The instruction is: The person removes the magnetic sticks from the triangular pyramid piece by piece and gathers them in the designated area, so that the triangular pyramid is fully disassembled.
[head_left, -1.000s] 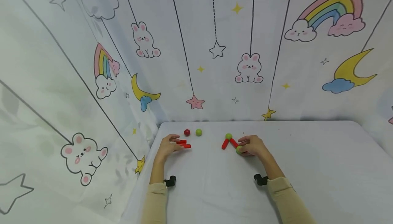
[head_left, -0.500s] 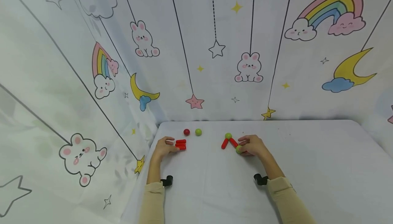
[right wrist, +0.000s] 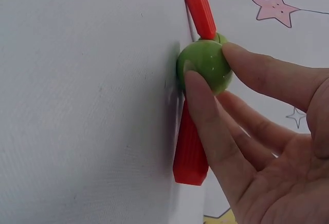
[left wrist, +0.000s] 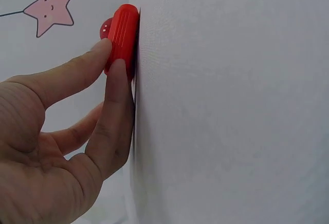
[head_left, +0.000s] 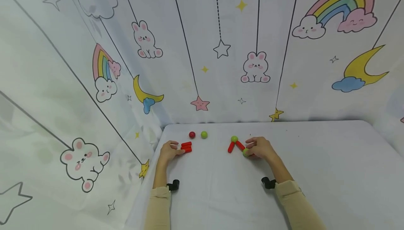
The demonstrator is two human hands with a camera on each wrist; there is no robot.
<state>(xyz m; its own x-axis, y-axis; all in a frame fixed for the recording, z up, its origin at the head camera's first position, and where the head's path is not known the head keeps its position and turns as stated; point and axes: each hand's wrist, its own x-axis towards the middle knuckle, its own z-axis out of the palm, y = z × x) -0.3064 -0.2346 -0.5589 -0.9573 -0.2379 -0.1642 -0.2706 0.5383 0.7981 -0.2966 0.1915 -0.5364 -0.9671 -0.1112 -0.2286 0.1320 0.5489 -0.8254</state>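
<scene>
My left hand (head_left: 169, 151) is at the left ends of a small stack of red ribbed rods (head_left: 186, 147) lying side by side on the table. In the left wrist view, thumb and finger pinch the nearest red rod (left wrist: 124, 34). To the right, my right hand (head_left: 261, 147) pinches a green ball (right wrist: 205, 66) between thumb and index finger. A red rod (right wrist: 190, 149) extends from under that ball, partly behind the thumb. Another rod (head_left: 240, 146) runs from it to a second green ball (head_left: 234, 139), from which a further rod (head_left: 231, 147) slants down to the left.
A dark red ball (head_left: 192, 135) and a loose green ball (head_left: 204, 134) lie beyond the left rods. The white table (head_left: 217, 188) meets a printed cloth backdrop (head_left: 176, 65) at its far edge. Black wrist cameras (head_left: 268, 183) sit on both wrists.
My left hand has drawn back slightly left, and the nearest rod has slid left into line with the others. My right hand keeps its hold on the green ball. The head view has shifted slightly.
</scene>
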